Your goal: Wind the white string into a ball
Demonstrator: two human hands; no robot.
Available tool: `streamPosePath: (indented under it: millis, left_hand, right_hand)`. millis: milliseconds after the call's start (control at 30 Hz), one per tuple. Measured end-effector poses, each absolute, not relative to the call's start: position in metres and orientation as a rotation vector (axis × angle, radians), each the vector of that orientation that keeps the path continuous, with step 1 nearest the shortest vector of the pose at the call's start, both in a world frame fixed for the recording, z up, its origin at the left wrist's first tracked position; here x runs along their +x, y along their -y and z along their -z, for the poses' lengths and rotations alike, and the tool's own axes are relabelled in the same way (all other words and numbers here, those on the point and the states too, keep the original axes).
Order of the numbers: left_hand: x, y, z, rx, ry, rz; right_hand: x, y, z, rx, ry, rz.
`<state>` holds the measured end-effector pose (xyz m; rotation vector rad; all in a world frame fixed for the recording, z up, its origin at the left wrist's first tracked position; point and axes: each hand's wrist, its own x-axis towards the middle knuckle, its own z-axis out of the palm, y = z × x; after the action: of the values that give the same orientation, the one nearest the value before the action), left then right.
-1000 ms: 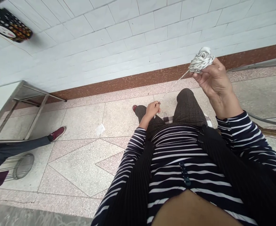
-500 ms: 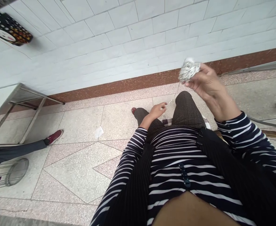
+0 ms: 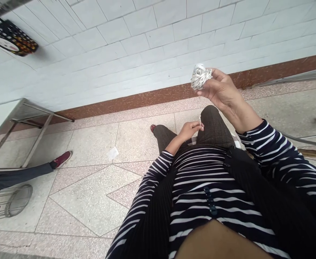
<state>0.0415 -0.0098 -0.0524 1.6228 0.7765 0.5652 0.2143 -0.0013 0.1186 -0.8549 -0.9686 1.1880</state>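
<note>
A small wound bundle of white twisted cord [image 3: 200, 77], flecked with grey, is held up in front of the wall. My right hand [image 3: 225, 95] grips it between thumb and fingers, with its coils facing left. Lower down, over my lap, my left hand [image 3: 190, 131] is closed in a pinch on a thin strand of cord [image 3: 200, 118] that rises above the fingertips. Whether that strand runs unbroken up to the bundle is hard to make out.
A metal-legged table [image 3: 36, 138] stands at the left, near another person's leg and red shoe [image 3: 62, 159] and a wire stool [image 3: 19, 200]. White paper [image 3: 113, 153] lies on the tiled floor. A patterned bag [image 3: 12, 37] hangs on the wall. Metal bars [image 3: 314, 136] are at the right.
My right hand has shifted left with the cord bundle. My left hand has moved right, towards my knee, its fingers pinched on the strand.
</note>
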Motion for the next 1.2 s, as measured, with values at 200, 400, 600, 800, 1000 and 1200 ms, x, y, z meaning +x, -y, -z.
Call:
streamPosePath:
  millis: [200,400,600,800,1000,1200]
  left_hand:
    - [0.007,0.035,0.043,1.386,-0.703,-0.570]
    - [-0.016,0.046,0.025,1.486,-0.636,-0.448]
    - [-0.045,0.030,0.041,1.672,-1.117,-0.474]
    - [-0.008,-0.002,0.022,1.897,-1.142,-0.795]
    - [0.052,-0.022,0.002,1.830,-1.107,-1.004]
    - [0.041,0.000,0.024,1.796,-1.012,-0.801]
  right_hand:
    - [0.255,-0.035,-0.082,-0.906,0.819,-0.969]
    - [0.271,-0.032,-0.074,-0.993,0.956,-0.851]
    - [0.276,-0.018,-0.083,-1.017,1.018,-0.853]
    - [0.229,0.005,-0.075,-1.037,0.973,-1.122]
    - [0.193,0.015,-0.078,-1.017,0.964,-1.382]
    - [0.225,0.003,-0.077,-1.002,0.828,-1.136]
